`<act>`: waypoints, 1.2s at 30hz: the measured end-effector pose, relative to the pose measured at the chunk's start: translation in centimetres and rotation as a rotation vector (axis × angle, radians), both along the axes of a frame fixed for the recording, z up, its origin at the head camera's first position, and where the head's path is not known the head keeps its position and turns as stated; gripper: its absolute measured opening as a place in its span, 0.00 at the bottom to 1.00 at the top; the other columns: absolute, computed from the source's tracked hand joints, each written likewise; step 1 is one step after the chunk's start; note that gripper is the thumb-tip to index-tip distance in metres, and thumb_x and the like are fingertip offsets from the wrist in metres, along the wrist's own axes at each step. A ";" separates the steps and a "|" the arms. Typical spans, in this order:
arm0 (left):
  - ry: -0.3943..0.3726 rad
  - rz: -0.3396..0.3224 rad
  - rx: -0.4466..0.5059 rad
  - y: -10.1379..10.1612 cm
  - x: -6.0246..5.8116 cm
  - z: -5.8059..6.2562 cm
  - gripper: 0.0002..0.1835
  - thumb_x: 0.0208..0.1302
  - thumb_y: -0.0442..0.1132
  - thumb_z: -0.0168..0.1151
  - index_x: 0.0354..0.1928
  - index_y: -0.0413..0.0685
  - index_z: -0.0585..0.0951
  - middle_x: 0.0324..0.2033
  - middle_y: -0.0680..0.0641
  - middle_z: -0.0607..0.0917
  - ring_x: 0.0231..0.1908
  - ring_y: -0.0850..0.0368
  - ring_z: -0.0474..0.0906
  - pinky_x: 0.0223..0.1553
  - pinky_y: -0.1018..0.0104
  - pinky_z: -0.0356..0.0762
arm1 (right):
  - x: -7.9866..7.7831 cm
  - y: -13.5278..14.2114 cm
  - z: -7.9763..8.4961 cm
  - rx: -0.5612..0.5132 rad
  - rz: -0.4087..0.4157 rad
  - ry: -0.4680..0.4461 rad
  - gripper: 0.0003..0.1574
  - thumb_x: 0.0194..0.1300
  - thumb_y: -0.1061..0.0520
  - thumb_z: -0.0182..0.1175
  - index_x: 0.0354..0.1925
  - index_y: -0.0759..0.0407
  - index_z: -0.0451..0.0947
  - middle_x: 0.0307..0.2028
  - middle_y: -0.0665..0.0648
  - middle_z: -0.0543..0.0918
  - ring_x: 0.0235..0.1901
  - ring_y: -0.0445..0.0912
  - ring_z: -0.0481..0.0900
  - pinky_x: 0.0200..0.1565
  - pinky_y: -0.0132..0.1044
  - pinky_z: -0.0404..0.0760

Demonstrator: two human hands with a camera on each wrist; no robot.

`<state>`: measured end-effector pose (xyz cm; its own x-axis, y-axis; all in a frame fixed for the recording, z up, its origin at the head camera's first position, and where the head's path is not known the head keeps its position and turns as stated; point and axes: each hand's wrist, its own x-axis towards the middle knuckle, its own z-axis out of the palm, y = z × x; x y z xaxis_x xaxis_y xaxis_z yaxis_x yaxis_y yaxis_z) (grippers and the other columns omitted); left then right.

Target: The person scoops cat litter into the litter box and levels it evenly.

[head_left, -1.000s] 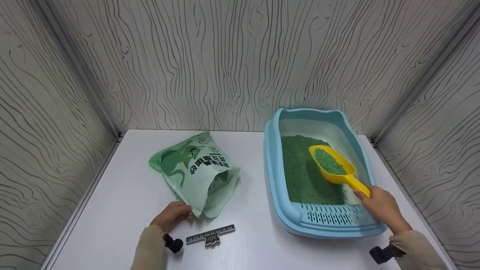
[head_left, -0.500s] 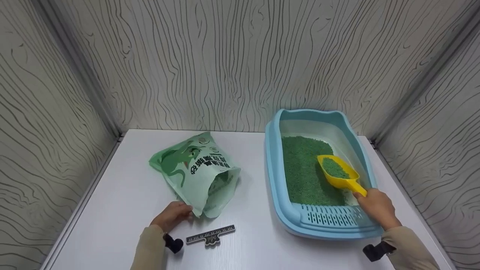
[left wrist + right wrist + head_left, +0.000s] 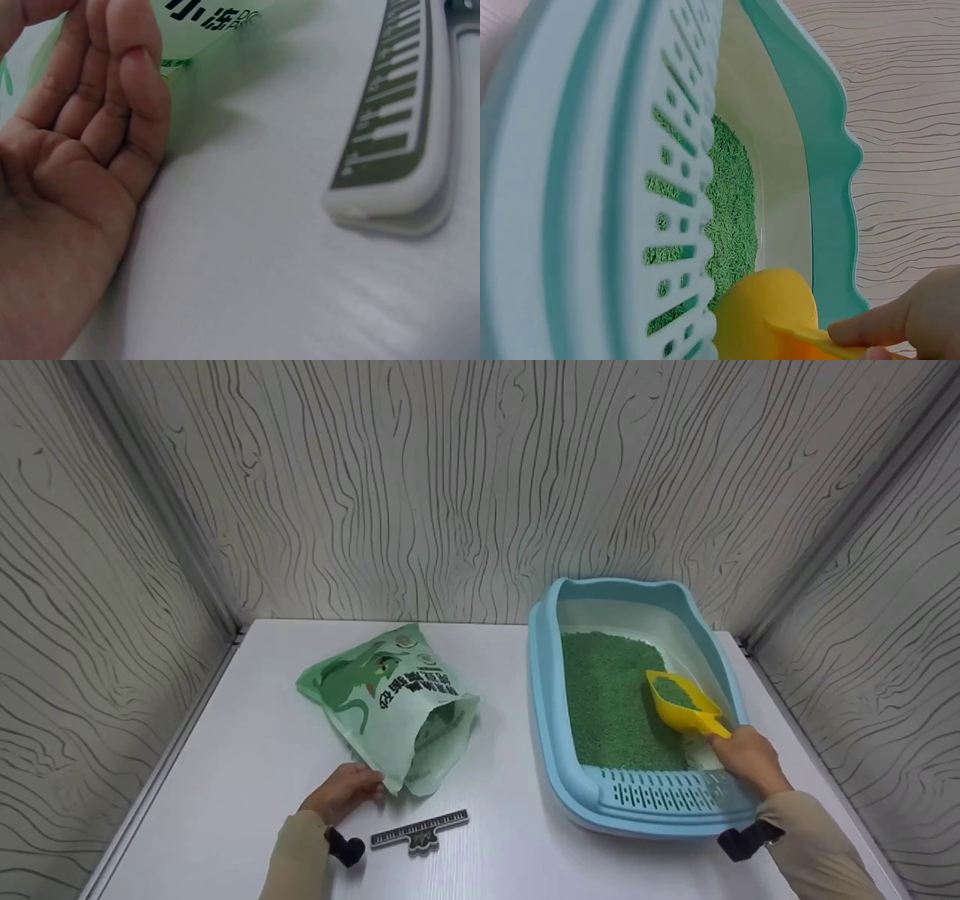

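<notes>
In the head view my right hand (image 3: 750, 760) grips the handle of a yellow scoop (image 3: 684, 718), which holds green cat litter pellets. The scoop sits low over the right side of a light blue litter box (image 3: 551, 720); from the right wrist its yellow back (image 3: 761, 307) shows. Green litter (image 3: 611, 705) covers most of the box floor, with a pale bare patch at the near right. To the left lies a green cat litter bag (image 3: 394, 697), its mouth gaping toward me. My left hand (image 3: 345, 793) holds its near corner, thumb and curled fingers at the edge.
A clip with a piano-key pattern (image 3: 420, 832) lies on the white table (image 3: 502, 855) in front of the bag. A slotted ledge (image 3: 660, 791) spans the box's near end. Wood-patterned panels (image 3: 420, 495) stand behind and at both sides.
The right hand has drawn the scoop toward the box's near right side and tilted it; less litter shows in it now. My left hand and the bag have stayed put.
</notes>
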<state>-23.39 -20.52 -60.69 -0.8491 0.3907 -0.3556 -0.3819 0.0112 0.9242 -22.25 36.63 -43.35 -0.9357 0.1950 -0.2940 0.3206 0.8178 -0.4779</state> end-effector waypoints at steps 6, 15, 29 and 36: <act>0.000 -0.012 -0.002 0.1 0.1 0.4 0.09 0.60 0.37 0.56 0.24 0.53 0.80 0.23 0.59 0.81 0.29 0.65 0.77 0.39 0.71 0.75 | -1.2 0.0 0.3 -0.128 -0.025 -0.065 0.18 0.64 0.51 0.41 0.37 0.68 0.64 0.17 0.49 0.67 0.17 0.40 0.66 0.21 0.31 0.69; 0.021 -0.038 -0.007 0.2 0.9 2.5 0.08 0.60 0.37 0.56 0.25 0.52 0.80 0.23 0.58 0.82 0.29 0.64 0.77 0.40 0.70 0.75 | -2.3 0.1 0.9 -0.370 -0.093 -0.159 0.09 0.65 0.53 0.40 0.33 0.57 0.62 0.14 0.44 0.65 0.16 0.38 0.65 0.26 0.31 0.70; 0.014 -0.014 -0.013 0.0 0.3 0.9 0.08 0.62 0.37 0.54 0.27 0.51 0.81 0.24 0.59 0.82 0.31 0.65 0.78 0.40 0.72 0.77 | -1.7 1.4 2.0 -0.651 -0.193 -0.265 0.32 0.70 0.51 0.40 0.61 0.70 0.43 0.20 0.45 0.71 0.15 0.33 0.70 0.27 0.20 0.73; 0.016 -0.011 0.014 -0.1 0.0 -0.1 0.06 0.60 0.38 0.56 0.28 0.52 0.81 0.24 0.60 0.82 0.30 0.66 0.78 0.40 0.72 0.77 | -0.2 1.3 3.0 -0.903 -0.252 -0.323 0.29 0.71 0.51 0.40 0.60 0.65 0.43 0.22 0.48 0.73 0.18 0.35 0.70 0.29 0.20 0.74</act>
<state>-23.42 -20.62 -60.81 -0.8501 0.4053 -0.3363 -0.3669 0.0023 0.9303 -22.43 37.92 -40.33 -0.7461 -0.0457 -0.6643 0.6602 0.0793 -0.7469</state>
